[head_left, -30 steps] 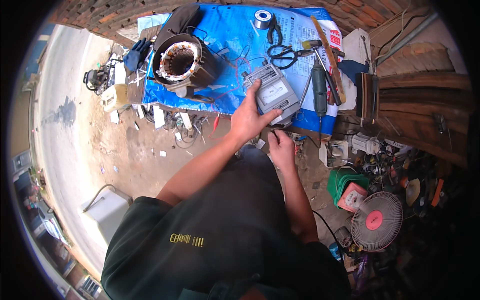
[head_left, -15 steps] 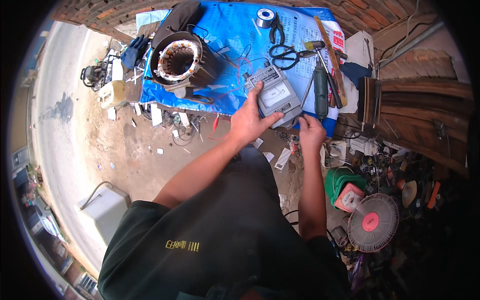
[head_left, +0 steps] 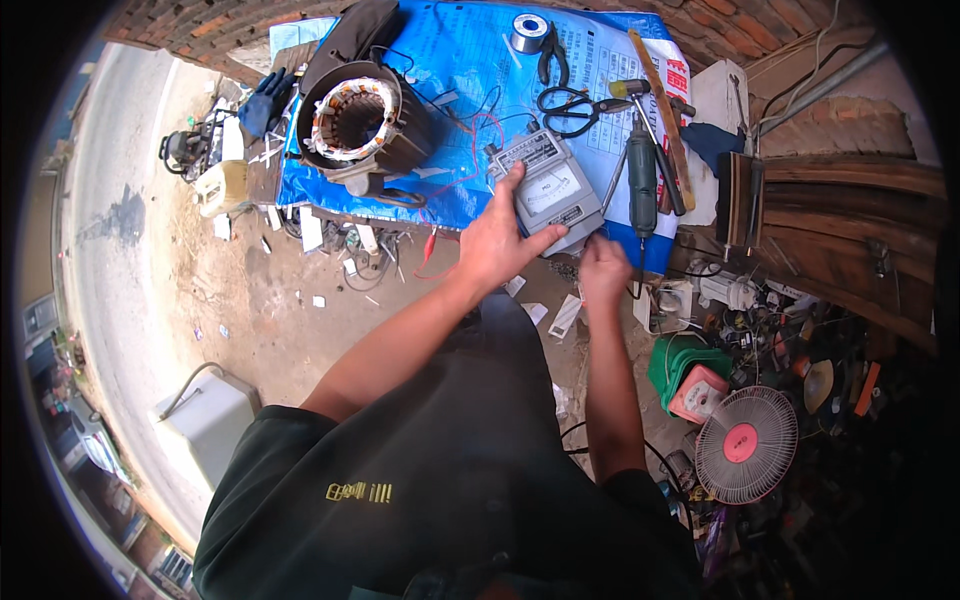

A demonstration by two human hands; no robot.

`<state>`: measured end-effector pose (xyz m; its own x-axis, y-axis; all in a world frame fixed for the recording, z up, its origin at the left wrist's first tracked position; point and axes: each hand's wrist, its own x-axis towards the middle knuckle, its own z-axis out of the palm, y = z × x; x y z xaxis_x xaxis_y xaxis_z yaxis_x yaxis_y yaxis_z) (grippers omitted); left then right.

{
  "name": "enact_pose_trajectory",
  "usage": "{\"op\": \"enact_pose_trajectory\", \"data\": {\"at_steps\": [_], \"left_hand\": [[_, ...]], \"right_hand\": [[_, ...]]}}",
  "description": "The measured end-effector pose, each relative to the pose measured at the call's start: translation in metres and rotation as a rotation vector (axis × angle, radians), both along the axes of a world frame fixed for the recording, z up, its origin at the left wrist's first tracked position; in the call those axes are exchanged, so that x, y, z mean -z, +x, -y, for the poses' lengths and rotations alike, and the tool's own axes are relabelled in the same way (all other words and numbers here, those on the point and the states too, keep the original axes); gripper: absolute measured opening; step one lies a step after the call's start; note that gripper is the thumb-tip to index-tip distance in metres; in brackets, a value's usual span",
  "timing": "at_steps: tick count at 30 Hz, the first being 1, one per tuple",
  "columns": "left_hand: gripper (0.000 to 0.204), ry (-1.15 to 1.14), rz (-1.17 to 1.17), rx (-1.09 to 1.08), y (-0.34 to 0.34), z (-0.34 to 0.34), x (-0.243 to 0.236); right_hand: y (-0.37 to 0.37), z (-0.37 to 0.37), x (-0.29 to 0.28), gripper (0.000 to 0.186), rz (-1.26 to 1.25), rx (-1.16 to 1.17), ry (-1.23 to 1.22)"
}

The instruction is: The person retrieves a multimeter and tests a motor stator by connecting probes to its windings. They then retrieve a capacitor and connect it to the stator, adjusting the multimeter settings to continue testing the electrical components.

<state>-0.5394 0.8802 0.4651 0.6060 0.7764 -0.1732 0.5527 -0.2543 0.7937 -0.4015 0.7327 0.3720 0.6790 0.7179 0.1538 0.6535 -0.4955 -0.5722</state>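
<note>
A grey insulation-resistance meter (head_left: pixel 545 190) with a dial window and carrying strap lies tilted at the front edge of the blue-covered table. My left hand (head_left: pixel 495 238) is closed on its left and lower side, thumb and a finger spread across the casing. At the meter's lower right corner is my right hand (head_left: pixel 605 270), fingers curled together and slightly blurred; what they hold is hidden. Thin test leads run left from the meter, and a red clip (head_left: pixel 430 246) hangs over the table edge. Left of it stands a motor stator (head_left: pixel 400 140) with white-bound windings.
Solder (head_left: pixel 529 33), pliers (head_left: pixel 553 60), scissors (head_left: pixel 570 112), a green power tool (head_left: pixel 642 180), a hammer (head_left: pixel 655 120) and a wooden stick (head_left: pixel 660 120) lie on the blue sheet (head_left: pixel 440 60). A fan (head_left: pixel 742 445) and clutter fill the floor at right.
My right hand has shifted slightly down and left beside the meter's corner, its forearm moving with it. My left hand and the meter stay in place.
</note>
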Motion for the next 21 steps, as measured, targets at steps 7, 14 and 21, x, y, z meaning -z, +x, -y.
{"op": "enact_pose_trajectory", "data": {"at_steps": [7,14,21], "left_hand": [[0.105,-0.006,-0.022,-0.016,-0.004,0.0,-0.001],[0.103,0.114,0.049,-0.014,-0.006,0.002,0.016],[0.103,-0.07,-0.048,0.022,0.001,-0.001,-0.003]], "right_hand": [[-0.009,-0.009,-0.092,0.015,-0.181,0.035,0.066],[-0.032,0.003,-0.058,0.012,-0.148,-0.111,0.076],[-0.035,0.009,0.013,0.01,0.022,-0.153,-0.053]]}}
